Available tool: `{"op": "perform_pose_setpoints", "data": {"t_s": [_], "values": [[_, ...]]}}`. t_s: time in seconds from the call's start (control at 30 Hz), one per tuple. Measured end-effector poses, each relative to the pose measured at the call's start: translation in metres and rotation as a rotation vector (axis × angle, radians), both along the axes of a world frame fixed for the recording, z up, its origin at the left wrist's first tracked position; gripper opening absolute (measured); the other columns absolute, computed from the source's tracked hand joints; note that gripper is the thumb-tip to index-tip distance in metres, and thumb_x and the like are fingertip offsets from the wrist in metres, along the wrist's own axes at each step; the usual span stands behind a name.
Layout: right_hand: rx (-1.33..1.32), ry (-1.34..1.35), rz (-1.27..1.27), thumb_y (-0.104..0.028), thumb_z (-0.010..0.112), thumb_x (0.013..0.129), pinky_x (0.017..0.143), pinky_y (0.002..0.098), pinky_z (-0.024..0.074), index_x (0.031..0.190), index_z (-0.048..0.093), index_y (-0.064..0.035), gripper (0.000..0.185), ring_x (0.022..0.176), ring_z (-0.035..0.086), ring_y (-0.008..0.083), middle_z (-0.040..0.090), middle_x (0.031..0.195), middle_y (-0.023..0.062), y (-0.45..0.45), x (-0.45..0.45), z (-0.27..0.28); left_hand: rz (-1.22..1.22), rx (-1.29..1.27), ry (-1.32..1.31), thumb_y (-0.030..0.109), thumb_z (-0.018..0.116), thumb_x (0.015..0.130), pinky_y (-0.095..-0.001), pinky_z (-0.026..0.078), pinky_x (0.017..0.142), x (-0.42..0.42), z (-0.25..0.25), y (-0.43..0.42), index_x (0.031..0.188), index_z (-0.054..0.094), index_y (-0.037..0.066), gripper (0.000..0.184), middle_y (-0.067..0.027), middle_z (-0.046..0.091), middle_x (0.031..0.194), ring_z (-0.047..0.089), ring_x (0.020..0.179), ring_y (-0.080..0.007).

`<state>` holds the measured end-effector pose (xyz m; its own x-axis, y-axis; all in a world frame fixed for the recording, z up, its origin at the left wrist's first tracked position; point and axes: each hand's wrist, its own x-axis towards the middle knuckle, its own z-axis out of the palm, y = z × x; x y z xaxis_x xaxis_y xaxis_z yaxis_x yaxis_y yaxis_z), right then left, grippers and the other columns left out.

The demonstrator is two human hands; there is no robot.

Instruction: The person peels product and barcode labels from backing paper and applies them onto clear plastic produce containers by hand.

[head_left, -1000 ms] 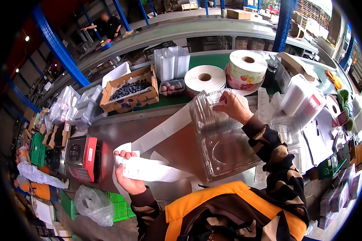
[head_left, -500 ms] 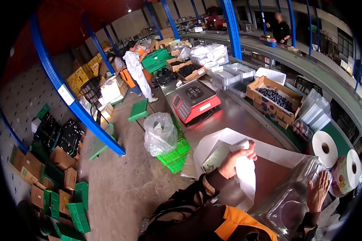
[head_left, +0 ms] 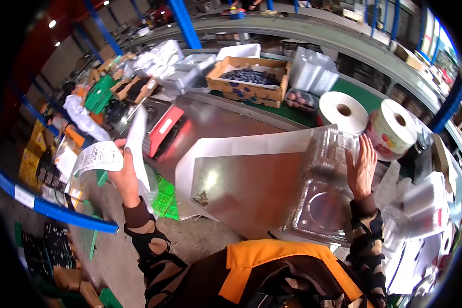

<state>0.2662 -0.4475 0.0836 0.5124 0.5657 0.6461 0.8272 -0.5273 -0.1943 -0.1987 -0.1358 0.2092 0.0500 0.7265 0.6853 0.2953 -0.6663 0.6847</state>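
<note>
A strip of white printed labels point(head_left: 100, 156) is pinched in my left hand point(head_left: 126, 174), raised at the left in front of the red scale point(head_left: 165, 128). More of the white strip hangs down behind that hand. My right hand point(head_left: 363, 167) lies with fingers stretched out along the right side of a clear plastic clamshell box point(head_left: 321, 205). The clamshell rests open on the metal table point(head_left: 241, 179), beside a sheet of white paper point(head_left: 256, 143). Two label rolls, one white point(head_left: 331, 105) and one with printed fruit point(head_left: 382, 126), stand just beyond my right hand.
A cardboard box of dark berries point(head_left: 251, 77) stands at the back, with stacked clear trays point(head_left: 313, 72) right of it. A green crate point(head_left: 165, 200) sits below the table's left edge. Plastic containers point(head_left: 426, 200) crowd the right. A person in white point(head_left: 82, 115) is at far left.
My left hand has carried the labels away from my right hand, out toward the scale. The view has swung to the right. My right hand stays at the clamshell.
</note>
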Motion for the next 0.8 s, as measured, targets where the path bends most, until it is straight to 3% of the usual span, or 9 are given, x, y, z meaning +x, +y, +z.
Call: {"op": "perform_pose_setpoints", "data": {"t_s": [0.13,0.27,0.33,0.37,0.4,0.43,0.5,0.6,0.8], "values": [[0.144,-0.080,0.115,-0.008,0.064,0.088,0.108,0.0467,0.0348,0.131,0.053,-0.0042,0.044,0.124,0.049,0.0340,0.055,0.132,0.0156,0.001,-0.028,0.033,-0.366,-0.289,0.243,0.001,0.056,0.088,-0.0290,0.045,0.080,0.062,-0.098,0.057,0.102,0.063,0.001,0.015,-0.0039,0.062,0.095,0.056,0.087,-0.0135],[0.139,0.063,0.259,0.000,0.063,0.084,0.093,0.0436,0.0448,0.112,0.060,-0.0029,0.029,0.105,0.059,0.0330,0.063,0.111,0.0134,0.015,-0.079,0.061,-0.644,-0.656,0.451,0.015,0.059,0.088,-0.0347,0.049,0.063,0.170,-0.216,0.089,0.095,0.060,0.003,0.013,-0.0057,0.065,0.076,0.060,0.066,-0.0176],[0.106,0.130,0.347,0.003,0.065,0.080,0.087,0.0411,0.0482,0.107,0.062,-0.0025,0.028,0.100,0.060,0.0330,0.064,0.105,0.0133,0.030,-0.100,0.062,-0.650,-0.725,0.541,0.012,0.057,0.088,-0.0324,0.050,0.061,0.215,-0.225,0.098,0.093,0.060,0.003,0.010,-0.0077,0.067,0.078,0.061,0.062,-0.0135],[0.067,0.145,0.391,0.003,0.065,0.079,0.085,0.0408,0.0491,0.105,0.063,-0.0024,0.027,0.098,0.060,0.0332,0.064,0.103,0.0134,0.039,-0.108,0.061,-0.451,-0.432,0.726,0.011,0.054,0.088,-0.0383,0.053,0.066,0.229,-0.258,0.130,0.095,0.061,0.002,0.013,-0.0134,0.069,0.081,0.066,0.065,-0.0235],[0.041,0.148,0.445,0.003,0.066,0.078,0.084,0.0410,0.0497,0.105,0.063,-0.0027,0.028,0.095,0.061,0.0329,0.065,0.101,0.0128,0.048,-0.113,0.057,-0.105,0.207,0.636,0.011,0.055,0.087,-0.0443,0.053,0.072,0.235,-0.264,0.141,0.099,0.062,0.001,0.017,-0.0208,0.070,0.092,0.068,0.078,-0.0346],[0.004,0.140,0.456,0.003,0.066,0.077,0.082,0.0406,0.0503,0.104,0.063,-0.0027,0.028,0.093,0.061,0.0322,0.065,0.099,0.0120,0.056,-0.115,0.047,-0.079,0.010,0.587,0.010,0.059,0.085,-0.0477,0.051,0.076,0.230,-0.228,0.138,0.101,0.063,0.001,0.019,-0.0245,0.068,0.102,0.065,0.094,-0.0393],[-0.014,0.202,0.503,0.003,0.067,0.077,0.080,0.0396,0.0510,0.102,0.063,-0.0027,0.026,0.091,0.062,0.0314,0.065,0.097,0.0118,0.071,-0.114,0.027,-0.042,-0.008,0.665,0.010,0.064,0.082,-0.0488,0.049,0.077,0.211,-0.195,0.169,0.099,0.064,0.001,0.020,-0.0246,0.066,0.103,0.064,0.093,-0.0394],[-0.113,0.346,0.477,-0.001,0.066,0.082,0.070,0.0379,0.0528,0.100,0.064,-0.0042,0.019,0.081,0.064,0.0293,0.066,0.087,0.0106,0.079,-0.111,0.012,0.202,0.365,0.643,0.007,0.063,0.080,-0.0478,0.047,0.083,0.186,-0.185,0.187,0.105,0.066,0.001,0.026,-0.0191,0.065,0.101,0.060,0.093,-0.0391],[-0.182,0.465,0.529,-0.007,0.067,0.084,0.062,0.0393,0.0514,0.096,0.065,-0.0054,0.012,0.067,0.062,0.0292,0.064,0.077,0.0102,0.076,-0.106,0.005,-0.037,0.150,1.098,0.008,0.054,0.087,-0.0404,0.049,0.085,0.143,-0.260,0.174,0.096,0.060,0.004,0.011,-0.0129,0.066,0.101,0.061,0.103,-0.0276]]}}
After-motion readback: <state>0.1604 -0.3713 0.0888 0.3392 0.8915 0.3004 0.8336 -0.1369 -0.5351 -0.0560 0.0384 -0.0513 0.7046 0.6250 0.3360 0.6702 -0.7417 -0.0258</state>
